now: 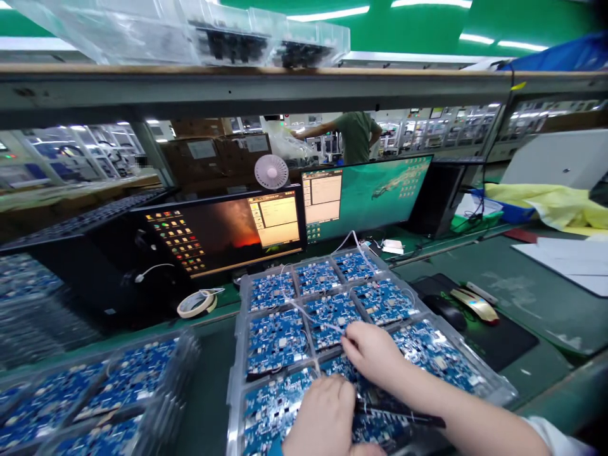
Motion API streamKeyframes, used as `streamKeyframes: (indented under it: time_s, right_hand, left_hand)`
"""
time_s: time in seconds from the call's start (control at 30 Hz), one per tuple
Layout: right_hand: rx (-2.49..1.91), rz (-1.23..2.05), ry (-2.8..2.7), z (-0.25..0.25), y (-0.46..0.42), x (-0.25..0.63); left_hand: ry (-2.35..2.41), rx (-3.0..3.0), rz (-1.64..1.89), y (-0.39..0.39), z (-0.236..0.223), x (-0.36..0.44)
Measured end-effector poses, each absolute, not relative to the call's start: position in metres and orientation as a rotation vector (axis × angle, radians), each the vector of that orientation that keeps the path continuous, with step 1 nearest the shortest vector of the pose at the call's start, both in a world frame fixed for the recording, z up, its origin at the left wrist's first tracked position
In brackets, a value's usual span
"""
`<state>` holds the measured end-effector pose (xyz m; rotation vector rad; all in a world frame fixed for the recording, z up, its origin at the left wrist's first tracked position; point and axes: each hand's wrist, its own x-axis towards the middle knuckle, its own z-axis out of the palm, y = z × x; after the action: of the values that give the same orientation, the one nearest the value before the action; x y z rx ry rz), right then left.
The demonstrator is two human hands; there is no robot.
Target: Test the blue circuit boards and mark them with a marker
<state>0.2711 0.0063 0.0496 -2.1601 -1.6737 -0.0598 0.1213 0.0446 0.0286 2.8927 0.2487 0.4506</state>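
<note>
Two hands work over a clear tray [236,380] of blue circuit boards [275,342].

The right hand [373,354] has its fingers [349,342] pinched narrow at a thin white wire [323,320] across the boards; whether they grip it, I cannot tell. The left hand [318,418] curls down at the tray's near end, its fingers hidden. A tape roll [197,304] and black mouse [444,310] lie on the bench [522,297] on either side.
</note>
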Motion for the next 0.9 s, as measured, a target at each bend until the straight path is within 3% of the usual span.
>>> streamKeyframes:
  time_s: [0.3, 0.53, 0.9]
  right_hand:
    - [-1.867, 0.153, -1.644, 0.066, 0.083, 0.266]
    - [-1.807, 0.283, -1.687, 0.030, 0.130, 0.236]
    - [-1.872, 0.340, -1.709, 0.019, 0.163, 0.227]
  left_hand:
    - [0.440, 2.937, 0.426, 0.074, 0.067, 0.106]
    - [0.640, 2.938, 0.321, 0.097, 0.044, 0.095]
    - [0.625, 2.802, 0.344, 0.104, 0.033, 0.097]
